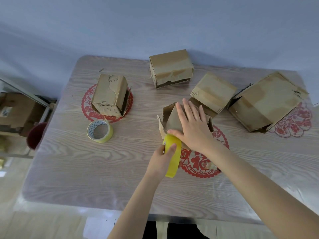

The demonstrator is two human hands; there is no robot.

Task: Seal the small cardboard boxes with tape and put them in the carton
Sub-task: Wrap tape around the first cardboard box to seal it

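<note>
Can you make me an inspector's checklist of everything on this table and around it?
Surface: wood-look table under a clear cover, with red paper-cut decorations.
Job's things: front box with flaps up; left box; back box; middle box; big box far right; yellow tape roll.
Clutter: spare tape roll lying on the table.
Hands: left hand grips the yellow tape roll; right hand presses flat on the front box.
Cables: nothing seen.
Surroundings: pale wall; dark red container and stored cardboard off the table's left side.
</note>
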